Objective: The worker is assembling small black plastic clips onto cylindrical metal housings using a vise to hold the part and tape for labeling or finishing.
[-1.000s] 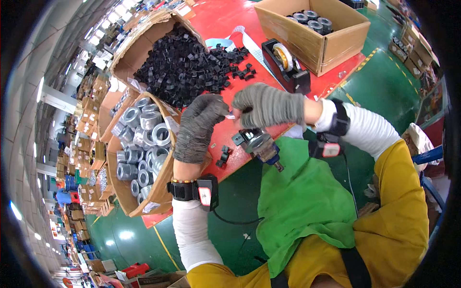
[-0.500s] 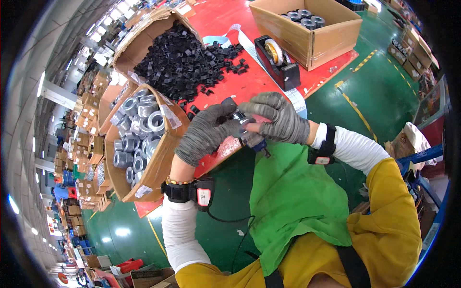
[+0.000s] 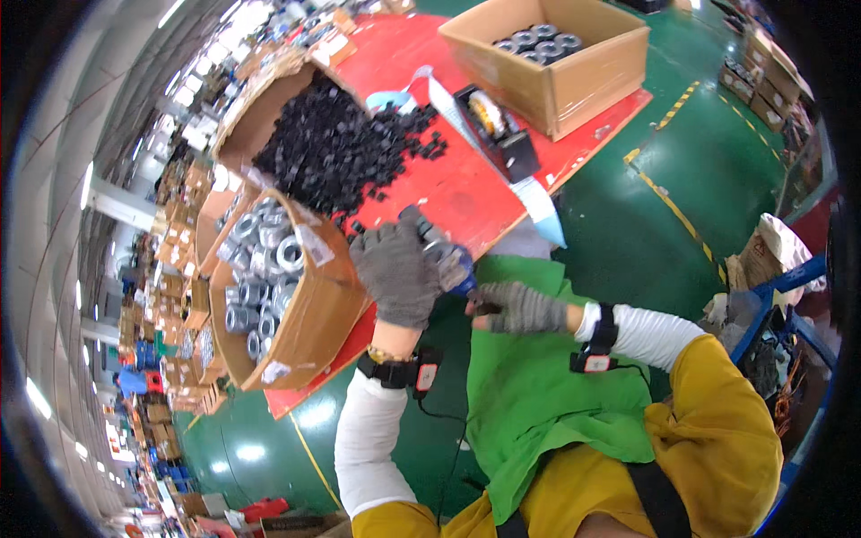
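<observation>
My left hand (image 3: 395, 276), in a grey glove with bare fingertips, wraps around a blue and grey tool-like piece (image 3: 454, 269) above the table's near edge. Its grey cylindrical end (image 3: 414, 218) sticks out on the far side, and its blue end slants toward me. My right hand (image 3: 522, 308), gloved alike, is closed at the lower end of that piece, in front of the green apron. Something small and dark shows at the right fingertips, too blurred to name. To the left, a cardboard box (image 3: 320, 314) holds several silvery rings (image 3: 290, 254).
A heap of small black plastic pieces (image 3: 327, 148) spills from a tipped carton onto the red table (image 3: 457, 193). Beyond stand a black tape dispenser (image 3: 516, 157), a pale label strip (image 3: 448, 106) and a cardboard box (image 3: 592, 81) with dark-and-silver rings. A blue metal frame (image 3: 771, 300) is at right.
My right hand has come down and toward me, from the piece's upper part to its lower end. The left hand has shifted right and turned, keeping hold. The view has shifted slightly.
</observation>
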`<move>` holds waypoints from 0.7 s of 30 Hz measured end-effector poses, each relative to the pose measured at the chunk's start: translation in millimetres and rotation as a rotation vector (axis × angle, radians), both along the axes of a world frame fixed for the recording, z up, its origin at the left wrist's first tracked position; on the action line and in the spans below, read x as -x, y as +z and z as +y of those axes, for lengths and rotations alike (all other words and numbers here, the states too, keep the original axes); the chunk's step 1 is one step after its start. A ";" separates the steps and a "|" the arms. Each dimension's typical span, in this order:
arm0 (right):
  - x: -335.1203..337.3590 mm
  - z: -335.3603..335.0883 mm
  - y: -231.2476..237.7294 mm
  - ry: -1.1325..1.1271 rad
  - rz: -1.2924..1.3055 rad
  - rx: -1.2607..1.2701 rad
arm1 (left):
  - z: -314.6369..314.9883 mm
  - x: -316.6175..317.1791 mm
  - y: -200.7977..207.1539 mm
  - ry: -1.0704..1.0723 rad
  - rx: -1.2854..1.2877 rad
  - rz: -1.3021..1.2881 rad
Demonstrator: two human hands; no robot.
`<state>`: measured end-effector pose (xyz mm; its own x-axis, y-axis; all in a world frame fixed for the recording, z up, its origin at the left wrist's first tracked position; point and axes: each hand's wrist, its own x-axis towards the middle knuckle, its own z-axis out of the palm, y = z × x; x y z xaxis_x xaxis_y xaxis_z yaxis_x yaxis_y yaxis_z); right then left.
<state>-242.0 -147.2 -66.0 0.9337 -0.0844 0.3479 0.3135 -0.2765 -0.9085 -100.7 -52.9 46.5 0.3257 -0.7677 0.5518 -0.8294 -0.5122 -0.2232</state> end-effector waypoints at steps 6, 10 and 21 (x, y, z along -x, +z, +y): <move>10.1 -48.0 65.9 -0.069 0.297 0.614 | 10.3 -5.4 7.7 -0.091 0.140 0.065; 14.3 -67.5 117.5 -0.189 -0.274 0.307 | -2.3 13.9 47.5 -0.328 0.379 0.374; 0.8 -119.4 165.8 -0.180 0.020 0.516 | -95.6 11.4 55.0 -0.419 0.423 0.411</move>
